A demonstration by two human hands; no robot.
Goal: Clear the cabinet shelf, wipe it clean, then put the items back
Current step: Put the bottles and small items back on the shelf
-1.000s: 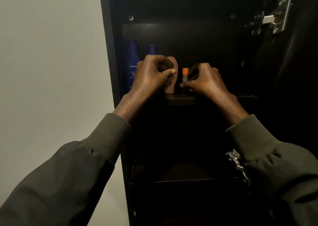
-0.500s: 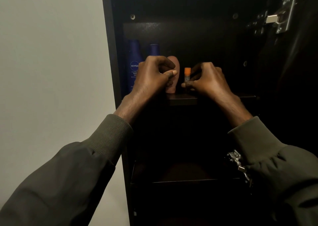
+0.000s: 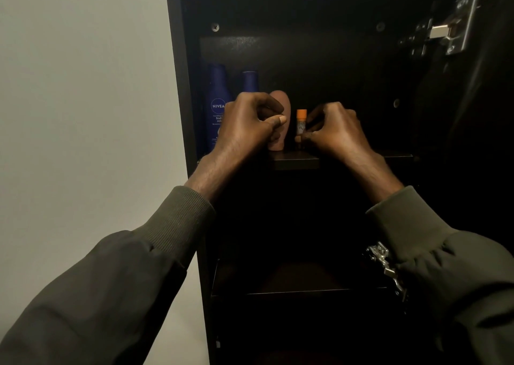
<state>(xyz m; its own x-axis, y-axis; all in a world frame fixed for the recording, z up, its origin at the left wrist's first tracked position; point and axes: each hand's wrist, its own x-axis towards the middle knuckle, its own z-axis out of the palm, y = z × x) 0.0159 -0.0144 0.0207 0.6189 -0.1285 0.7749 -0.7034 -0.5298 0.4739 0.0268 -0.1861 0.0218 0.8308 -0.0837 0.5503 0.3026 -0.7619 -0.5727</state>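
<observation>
Little has changed: your left hand stays fisted, fingers together, before the pink bottle; your right hand keeps its fingers pinched on the orange-capped tube on the shelf.

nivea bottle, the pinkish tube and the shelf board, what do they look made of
Nivea bottle: likely plastic, smooth, dark blue, printed label. Pinkish tube: probably soft matte plastic, rounded with no glare. Shelf board: seems dark laminated wood panel, flat square edge; dim light leaves this uncertain.
</observation>
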